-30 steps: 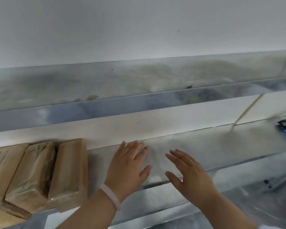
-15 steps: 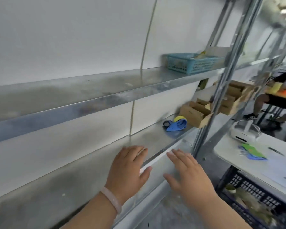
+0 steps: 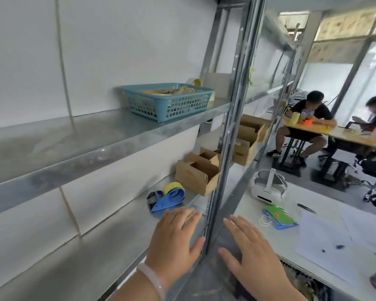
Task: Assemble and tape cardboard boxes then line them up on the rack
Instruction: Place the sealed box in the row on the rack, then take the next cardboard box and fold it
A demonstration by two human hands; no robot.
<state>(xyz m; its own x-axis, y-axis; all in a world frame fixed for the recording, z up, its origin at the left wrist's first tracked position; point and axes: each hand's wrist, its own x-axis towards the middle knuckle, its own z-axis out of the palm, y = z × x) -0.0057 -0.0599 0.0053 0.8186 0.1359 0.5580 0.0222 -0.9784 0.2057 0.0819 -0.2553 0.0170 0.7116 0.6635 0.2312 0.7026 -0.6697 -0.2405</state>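
The left hand (image 3: 174, 242) is spread flat, fingers straight, holding nothing. It seems to hover over the grey metal rack shelf (image 3: 109, 242), though contact is hard to judge. The right hand (image 3: 254, 253), equally flat and empty, is across the rack's steel upright post (image 3: 226, 148) from it. Just beyond the left fingertips (image 3: 189, 211) lies a blue tape dispenser with yellow roll (image 3: 167, 198); farther on, open brown cardboard boxes (image 3: 197, 174).

I am finding no lettering here that I can actually read. A dark printed mark is showing on the side of a cardboard box (image 3: 244, 153) on the rack (image 3: 228, 135), but it is too blurred to make out. A red label is showing on the green packet (image 3: 279, 216) on the white table (image 3: 245, 208), its print too small to tell.
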